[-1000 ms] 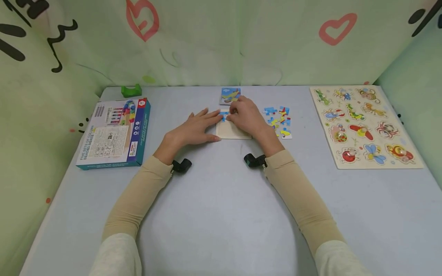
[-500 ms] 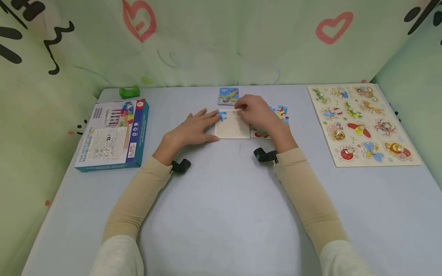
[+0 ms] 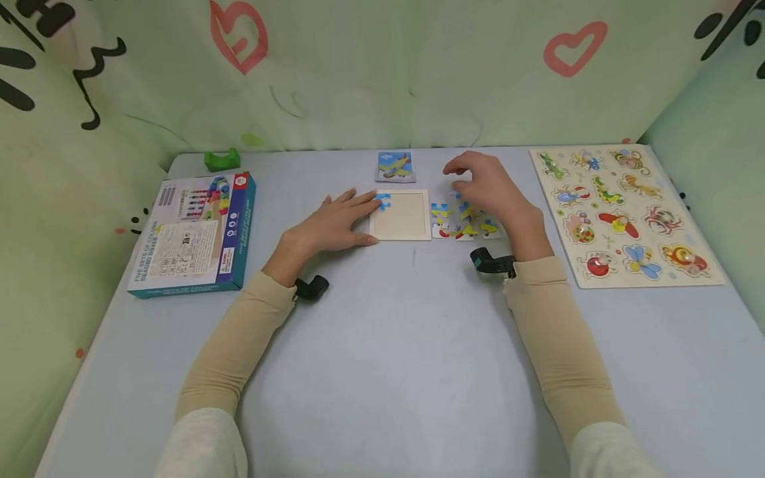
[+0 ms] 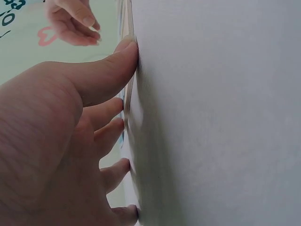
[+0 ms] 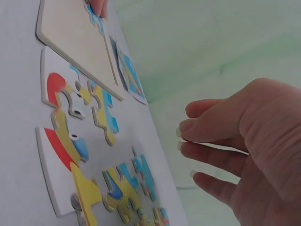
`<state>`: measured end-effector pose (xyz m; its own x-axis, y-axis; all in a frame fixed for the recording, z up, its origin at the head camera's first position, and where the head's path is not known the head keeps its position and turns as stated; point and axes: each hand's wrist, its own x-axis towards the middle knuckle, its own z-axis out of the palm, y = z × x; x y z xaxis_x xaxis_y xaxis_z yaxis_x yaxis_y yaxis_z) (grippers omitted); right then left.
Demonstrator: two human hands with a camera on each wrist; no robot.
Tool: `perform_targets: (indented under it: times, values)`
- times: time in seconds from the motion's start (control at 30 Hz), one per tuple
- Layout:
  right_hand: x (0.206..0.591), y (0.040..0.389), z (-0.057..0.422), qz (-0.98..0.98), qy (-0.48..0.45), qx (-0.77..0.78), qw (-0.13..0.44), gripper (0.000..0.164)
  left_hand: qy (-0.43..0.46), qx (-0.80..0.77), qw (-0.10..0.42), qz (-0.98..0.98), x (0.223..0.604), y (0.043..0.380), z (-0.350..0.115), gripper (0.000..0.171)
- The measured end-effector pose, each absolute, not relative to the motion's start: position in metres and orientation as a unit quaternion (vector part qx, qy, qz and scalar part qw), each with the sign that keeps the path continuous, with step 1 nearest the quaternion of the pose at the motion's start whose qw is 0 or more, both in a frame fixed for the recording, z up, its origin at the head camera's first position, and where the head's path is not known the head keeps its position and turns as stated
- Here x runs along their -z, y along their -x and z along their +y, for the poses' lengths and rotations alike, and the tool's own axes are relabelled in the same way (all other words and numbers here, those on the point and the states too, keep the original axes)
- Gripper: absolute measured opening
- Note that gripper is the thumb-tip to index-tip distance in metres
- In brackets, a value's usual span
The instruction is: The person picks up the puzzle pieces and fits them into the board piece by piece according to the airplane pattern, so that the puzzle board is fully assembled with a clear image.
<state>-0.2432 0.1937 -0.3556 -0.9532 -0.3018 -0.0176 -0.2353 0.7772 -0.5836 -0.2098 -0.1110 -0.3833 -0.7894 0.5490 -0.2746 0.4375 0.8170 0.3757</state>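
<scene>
My left hand (image 3: 331, 224) lies with spread fingers against the left side of a small wooden puzzle tray (image 3: 408, 222). Its fingertips touch the tray's edge beside a blue jigsaw piece (image 3: 384, 201) in the upper left corner. To the right of the tray, my right hand (image 3: 495, 189) hovers over loose jigsaw pieces (image 3: 442, 212) in blue, yellow, red and white. The right wrist view shows its fingers (image 5: 211, 186) loosely bent with nothing between them, apart from the pieces (image 5: 106, 115). Part of the loose pile is hidden under that hand in the head view.
A small airplane picture (image 3: 395, 166) lies behind the tray. At the left are a boxed set (image 3: 191, 232) and a green block (image 3: 222, 160). A large wooden insect puzzle board (image 3: 624, 216) occupies the right side. A green curtain (image 3: 358, 79) hangs along the table's back edge.
My right hand has left the tray and moved right, over the loose pieces, uncovering the tray's bare inside. My left hand keeps its place at the tray's left edge.
</scene>
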Motion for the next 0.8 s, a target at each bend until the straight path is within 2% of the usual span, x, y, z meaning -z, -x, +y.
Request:
perform_targets:
  times: [0.37,0.57,0.8]
  values:
    - [0.367,0.244,0.214,0.943,0.114,0.305,0.067,0.039,-0.262,-0.146,0.188,0.935,0.382,0.209,-0.111,0.081]
    - [0.378,0.247,0.22,0.948,0.116,0.288,0.075,0.034,-0.263,-0.139,0.189,0.936,0.383,0.209,-0.111,0.081]
    - [0.383,0.249,0.22,0.951,0.134,0.277,0.039,0.026,-0.264,-0.137,0.185,0.937,0.383,0.21,-0.112,0.08]
